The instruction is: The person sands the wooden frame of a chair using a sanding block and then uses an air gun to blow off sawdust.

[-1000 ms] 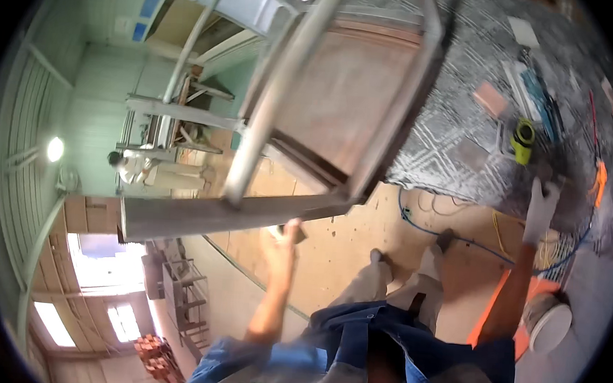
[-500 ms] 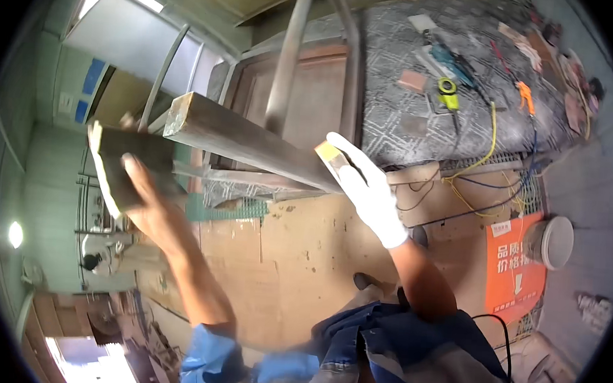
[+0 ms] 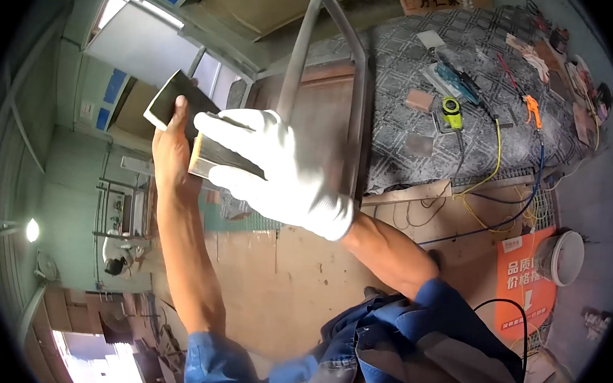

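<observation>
My bare left hand [image 3: 173, 152] pinches a dark, slightly bent sheet [image 3: 189, 103] with a pale edge, which looks like sandpaper; the thumb lies on its face. My right hand [image 3: 287, 169], in a white glove, is close beside it and closed on a small block [image 3: 206, 164] with a yellowish edge, like a sanding block. Gloved fingers cover much of the block. Whether block and sheet touch, I cannot tell. Behind the hands is a grey-brown frame [image 3: 358, 117] by a brown panel [image 3: 322, 108]. The beam seen earlier is hidden behind my gloved hand.
A patterned grey cloth [image 3: 393, 155] covers the worktop, with a teal power tool [image 3: 453, 85], a lime-green tool [image 3: 452, 115], an orange air gun [image 3: 533, 110] and abrasive pads. Hoses trail over its edge. A white bucket [image 3: 568, 258] stands at right; another person [image 3: 117, 253] is far left.
My right hand has swung left and up with the block, over to the left hand. The left hand has moved slightly up and right, tilting the sheet.
</observation>
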`<state>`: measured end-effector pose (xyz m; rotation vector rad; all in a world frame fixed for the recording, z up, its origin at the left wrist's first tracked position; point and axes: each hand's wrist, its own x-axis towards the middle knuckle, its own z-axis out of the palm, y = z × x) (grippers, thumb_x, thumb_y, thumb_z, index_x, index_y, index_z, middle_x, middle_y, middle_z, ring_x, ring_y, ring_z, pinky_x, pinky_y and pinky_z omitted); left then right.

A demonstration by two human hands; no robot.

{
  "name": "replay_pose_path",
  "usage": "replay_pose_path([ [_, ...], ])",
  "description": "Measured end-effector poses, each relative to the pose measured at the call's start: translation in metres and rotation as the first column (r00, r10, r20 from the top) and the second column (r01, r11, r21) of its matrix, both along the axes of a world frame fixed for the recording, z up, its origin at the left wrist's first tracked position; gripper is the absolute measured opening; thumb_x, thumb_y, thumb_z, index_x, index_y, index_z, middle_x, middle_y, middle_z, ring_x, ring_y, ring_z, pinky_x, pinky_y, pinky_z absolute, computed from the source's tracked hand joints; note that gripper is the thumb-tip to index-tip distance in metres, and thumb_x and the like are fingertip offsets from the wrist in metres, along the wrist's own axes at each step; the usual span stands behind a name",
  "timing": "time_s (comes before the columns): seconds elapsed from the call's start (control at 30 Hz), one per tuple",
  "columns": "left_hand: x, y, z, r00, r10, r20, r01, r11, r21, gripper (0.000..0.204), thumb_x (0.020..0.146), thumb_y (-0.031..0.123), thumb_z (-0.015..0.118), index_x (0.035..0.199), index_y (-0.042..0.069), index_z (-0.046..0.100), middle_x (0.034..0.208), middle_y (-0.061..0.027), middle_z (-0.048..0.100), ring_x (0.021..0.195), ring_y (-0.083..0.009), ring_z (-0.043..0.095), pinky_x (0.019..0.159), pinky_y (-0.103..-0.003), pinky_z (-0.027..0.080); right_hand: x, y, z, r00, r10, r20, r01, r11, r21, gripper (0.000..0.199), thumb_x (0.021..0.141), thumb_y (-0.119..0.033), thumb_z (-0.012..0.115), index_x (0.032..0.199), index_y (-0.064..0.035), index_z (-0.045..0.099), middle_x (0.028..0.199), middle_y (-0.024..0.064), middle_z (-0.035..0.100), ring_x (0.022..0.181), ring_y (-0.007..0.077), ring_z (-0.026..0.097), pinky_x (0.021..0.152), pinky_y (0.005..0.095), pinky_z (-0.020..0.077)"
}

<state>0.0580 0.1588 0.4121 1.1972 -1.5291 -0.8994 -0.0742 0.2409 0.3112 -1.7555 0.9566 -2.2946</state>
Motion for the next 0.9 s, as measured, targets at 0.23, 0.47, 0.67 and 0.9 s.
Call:
replay_pose_path([
  [0.23, -0.006, 0.000, -0.002, 0.988, -0.124, -0.094, 0.128, 0.991, 0.034, 0.043, 0.100, 0.025, 0.066, 0.134, 0.000, 0.059, 0.131, -0.0102, 0.065, 0.127, -0.0188, 0.055, 0.106, -0.035, 0.042, -0.009, 0.016, -0.022, 0.997, -0.034, -0.075, 0.040, 0.995, 0.092, 0.061, 0.077, -0.017, 0.079, 0.134, -0.0089, 0.063, 0.133, 0.0174, 0.058, 0.113, 0.0368, 0.057, 0.097, 0.0461, 0.0471],
  [0.47, -0.028, 0.020, 0.016, 0.976, -0.209, -0.069, 0.217, 0.963, 0.161, 0.044, 0.099, 0.027, 0.067, 0.133, -0.001, 0.061, 0.128, -0.0102, 0.066, 0.118, -0.0198, 0.061, 0.101, -0.033, 0.046, -0.001, 0.022, -0.059, 0.995, -0.088, -0.035, 0.092, 0.986, 0.139, 0.058, 0.075, -0.020, 0.083, 0.128, -0.0074, 0.064, 0.126, 0.0199, 0.060, 0.108, 0.0378, 0.064, 0.092, 0.0470, 0.0525],
  [0.67, -0.010, 0.001, 0.011, 0.942, -0.319, -0.106, 0.335, 0.866, 0.370, 0.028, 0.096, 0.026, 0.070, 0.113, 0.004, 0.065, 0.096, -0.0047, 0.069, 0.080, -0.0148, 0.067, 0.068, -0.033, 0.055, 0.021, 0.022, -0.007, 0.952, -0.277, -0.131, 0.291, 0.950, 0.112, 0.063, 0.067, -0.024, 0.087, 0.125, -0.0114, 0.068, 0.133, 0.0191, 0.054, 0.110, 0.0387, 0.057, 0.094, 0.0494, 0.0479],
  [0.9, 0.000, -0.020, 0.016, 0.854, -0.519, 0.037, 0.462, 0.790, 0.402, 0.013, 0.096, 0.017, 0.063, 0.097, 0.004, 0.066, 0.085, -0.0029, 0.065, 0.073, -0.0112, 0.062, 0.064, -0.029, 0.050, 0.039, 0.021, 0.018, 0.867, -0.482, -0.125, 0.480, 0.876, -0.050, 0.055, 0.063, -0.017, 0.086, 0.117, -0.0138, 0.073, 0.111, 0.0177, 0.059, 0.088, 0.0344, 0.062, 0.074, 0.0467, 0.0521],
])
